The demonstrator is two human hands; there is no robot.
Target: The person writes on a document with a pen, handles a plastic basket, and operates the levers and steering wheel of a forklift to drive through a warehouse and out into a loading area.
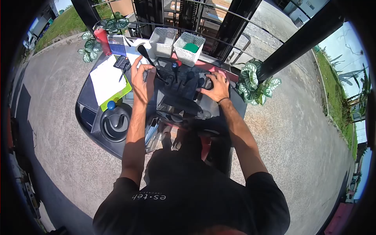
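The left hand (141,80) is spread beside the black control lever (149,58); the right hand (216,87) is curled over the dashboard (184,88) controls. The lever could be knocked, the white baskets (176,42) toppled.

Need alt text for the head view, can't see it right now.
Seen from above, a person at a forklift console rests the left hand by a black lever and the right hand on the dark control panel; two white baskets stand beyond.
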